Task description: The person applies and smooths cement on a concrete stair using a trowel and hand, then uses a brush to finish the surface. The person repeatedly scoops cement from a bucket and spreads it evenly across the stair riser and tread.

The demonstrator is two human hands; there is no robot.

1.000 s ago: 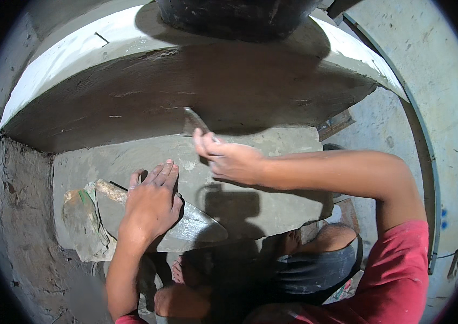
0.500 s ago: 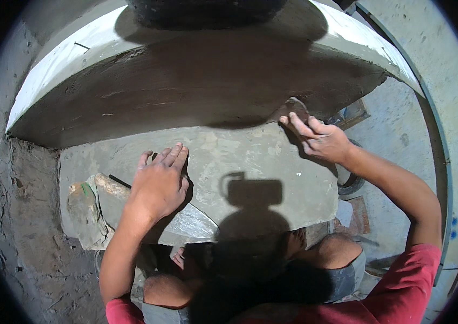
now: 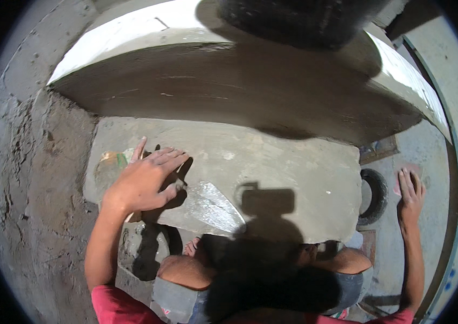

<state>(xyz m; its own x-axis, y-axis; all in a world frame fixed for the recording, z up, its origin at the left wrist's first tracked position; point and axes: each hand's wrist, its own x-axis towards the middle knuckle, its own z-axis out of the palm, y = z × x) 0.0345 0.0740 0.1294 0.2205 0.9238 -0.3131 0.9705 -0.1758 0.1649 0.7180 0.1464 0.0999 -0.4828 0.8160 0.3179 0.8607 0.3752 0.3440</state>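
1. In the head view, my left grip [image 3: 145,181] is palm-down over the left part of the grey concrete slab [image 3: 294,173], fingers straight and thumb held away from them. It is wide, and I cannot tell whether the palm presses on anything.
2. The trowel [image 3: 213,208] lies on that slab, its shiny blade just to the right of my left thumb. The blade's tip points right and towards me, close to the slab's near edge; my hand hides most of the handle.
3. A crumpled sheet [image 3: 109,167] with a green mark lies just to the left of my left fingers.
4. My right grip [image 3: 412,194] is off at the far right, well apart from the trowel, over the pale surface past the slab's end. Its fingers point away from me, close together. I cannot tell whether they hold something.
5. A round black rim [image 3: 381,197] sits between the slab and my right grip.
6. Beyond the slab rises a dark, smooth face [image 3: 207,81] under a bright ledge [image 3: 121,27].
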